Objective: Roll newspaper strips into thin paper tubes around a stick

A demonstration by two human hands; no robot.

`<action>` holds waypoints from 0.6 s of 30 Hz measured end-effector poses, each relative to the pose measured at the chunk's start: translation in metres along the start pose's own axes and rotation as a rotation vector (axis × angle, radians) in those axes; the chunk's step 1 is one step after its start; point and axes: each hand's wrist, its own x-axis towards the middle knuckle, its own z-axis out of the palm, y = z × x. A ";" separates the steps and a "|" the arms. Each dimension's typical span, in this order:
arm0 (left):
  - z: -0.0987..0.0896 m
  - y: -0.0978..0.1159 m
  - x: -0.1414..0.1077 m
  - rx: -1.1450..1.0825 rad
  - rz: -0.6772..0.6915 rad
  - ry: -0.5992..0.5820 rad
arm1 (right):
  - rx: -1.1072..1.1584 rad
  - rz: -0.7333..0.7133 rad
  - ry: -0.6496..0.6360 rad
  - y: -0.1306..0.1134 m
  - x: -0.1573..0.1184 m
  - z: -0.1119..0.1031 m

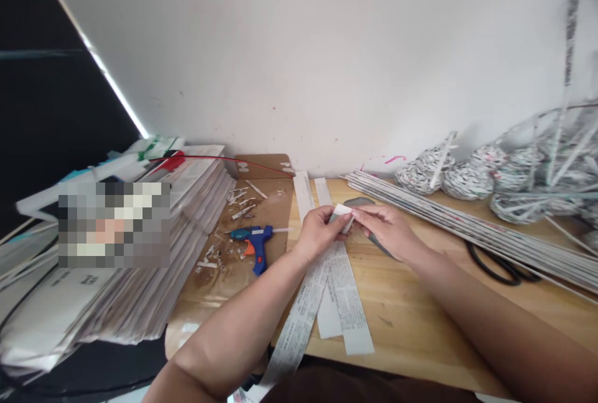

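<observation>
while newspaper strips (352,309) lie beneath, left hand (318,232) and right hand (387,228) pinch white paper (342,210); it seems folded.

Reaching forward and inward with left forearm (238,306) and right forearm (486,316), both bare, converging near mid-view. Pinching with left hand (320,232), laying its thumb on top and curling the fingers underneath. Pinching likewise with right hand (387,227), pointing thumb and fingers leftward, turning its back upward, holding fingertips just beside those of left hand.
</observation>
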 end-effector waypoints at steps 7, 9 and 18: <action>0.001 -0.005 0.002 -0.004 0.031 0.006 | 0.139 0.089 0.023 0.002 0.001 0.001; 0.000 -0.008 0.003 0.004 0.050 0.000 | 0.175 0.104 0.039 0.008 0.002 0.002; 0.001 -0.010 0.001 0.070 0.080 0.000 | -0.001 0.064 0.168 0.008 0.002 -0.001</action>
